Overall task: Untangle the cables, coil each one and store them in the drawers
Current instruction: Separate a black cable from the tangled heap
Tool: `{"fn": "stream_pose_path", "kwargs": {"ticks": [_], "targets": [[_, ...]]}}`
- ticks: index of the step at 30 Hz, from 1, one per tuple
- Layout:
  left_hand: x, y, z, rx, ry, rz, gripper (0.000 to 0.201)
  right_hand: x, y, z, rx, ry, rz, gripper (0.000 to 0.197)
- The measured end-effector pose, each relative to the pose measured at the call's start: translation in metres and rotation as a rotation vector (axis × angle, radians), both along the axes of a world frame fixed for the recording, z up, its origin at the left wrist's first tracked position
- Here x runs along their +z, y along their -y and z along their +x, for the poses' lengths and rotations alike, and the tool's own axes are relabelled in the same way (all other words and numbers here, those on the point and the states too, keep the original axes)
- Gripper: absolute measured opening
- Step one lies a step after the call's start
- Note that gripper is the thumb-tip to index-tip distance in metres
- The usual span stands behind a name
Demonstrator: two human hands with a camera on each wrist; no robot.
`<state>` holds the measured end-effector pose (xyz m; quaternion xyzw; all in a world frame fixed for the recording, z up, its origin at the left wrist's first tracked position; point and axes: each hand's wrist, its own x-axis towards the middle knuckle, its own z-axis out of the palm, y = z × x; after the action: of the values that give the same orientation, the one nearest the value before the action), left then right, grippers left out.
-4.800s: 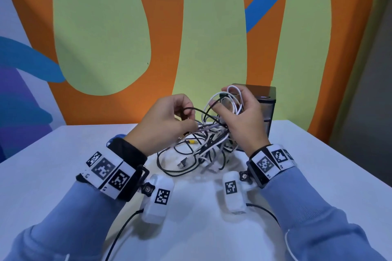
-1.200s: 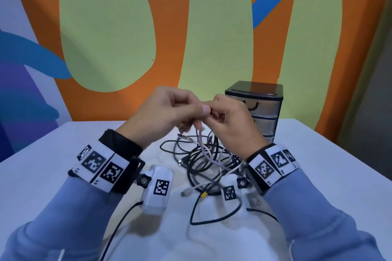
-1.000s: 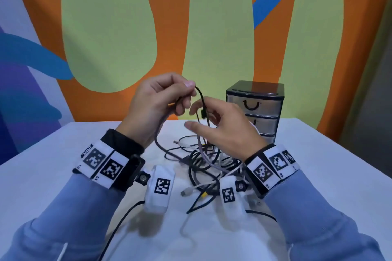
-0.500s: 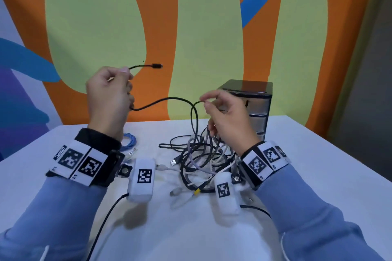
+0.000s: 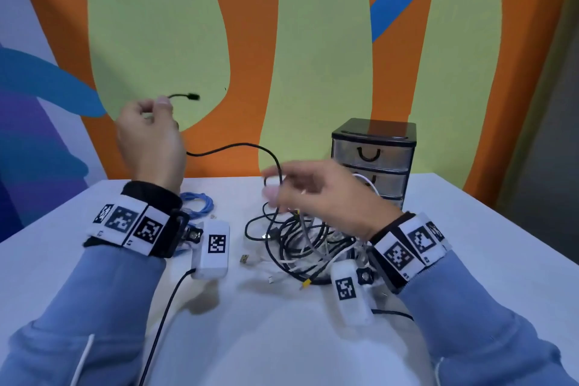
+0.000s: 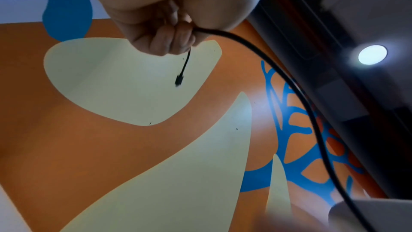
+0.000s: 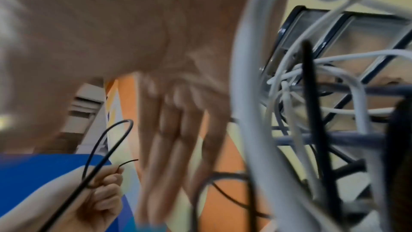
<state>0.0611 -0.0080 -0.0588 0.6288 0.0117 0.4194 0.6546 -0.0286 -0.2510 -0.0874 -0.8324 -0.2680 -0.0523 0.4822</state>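
Black cable [image 5: 238, 147]: thin, round, matte black cord; its short free end carries a small dark plug [image 5: 193, 96] that juts past the left fingertips. From the left hand it arcs rightward in the air, then drops into the heap below.
Cable tangle [image 5: 300, 241]: black, white and pale grey cords looped over one another on the white table [image 5: 485, 260], in front of the drawer unit, with loose connectors lying at its near-left edge.
Left hand [image 5: 150, 141]: raised above the table's left side, fingers curled, pinching the black cable near its plug end; the left wrist view shows the cord clamped between curled fingers and palm.
Right hand [image 5: 326, 194]: blurred, held just above the tangle with fingers extended toward the left; the descending black cable passes by its fingertips, but whether they touch it cannot be told.
Drawer unit [image 5: 374, 160]: small stack of translucent drawers with a black frame and dark handles, standing at the table's back edge, all fronts pushed in.
Blue cable [image 5: 197, 202]: coiled on the table behind the left wrist, apart from the tangle.
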Motion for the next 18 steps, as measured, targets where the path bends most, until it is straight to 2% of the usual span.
{"fn": "stream_pose_path", "kwargs": {"ticks": [1,3,5,7,11,13,15,18], "targets": [[0.003,0.000,-0.001,0.011,0.031,-0.054,0.016,-0.003,-0.002,0.000,0.049,-0.106,-0.160,0.041],[0.006,-0.001,-0.003,0.038,0.065,-0.124,0.015,-0.008,0.000,0.001,0.138,-0.219,-0.416,0.033],[0.006,-0.007,-0.001,0.026,0.048,-0.121,0.013,-0.010,0.006,0.004,0.138,-0.203,-0.421,0.022],[0.003,-0.013,0.003,-0.021,-0.024,-0.022,0.011,-0.010,0.010,0.007,0.082,-0.133,-0.256,0.021],[-0.009,-0.007,0.007,-0.199,-0.256,0.299,0.013,-0.006,0.013,0.016,-0.135,0.089,0.263,0.020],[-0.013,0.001,0.007,-0.258,-0.313,0.387,0.016,-0.004,0.014,0.017,-0.222,0.195,0.413,0.021],[-0.014,0.009,0.006,-0.165,-0.195,0.440,0.029,-0.003,0.014,0.017,-0.270,0.238,0.467,0.023],[-0.004,0.029,-0.020,0.026,0.233,0.480,0.024,-0.003,0.012,0.017,-0.296,0.225,0.452,0.025]]}}
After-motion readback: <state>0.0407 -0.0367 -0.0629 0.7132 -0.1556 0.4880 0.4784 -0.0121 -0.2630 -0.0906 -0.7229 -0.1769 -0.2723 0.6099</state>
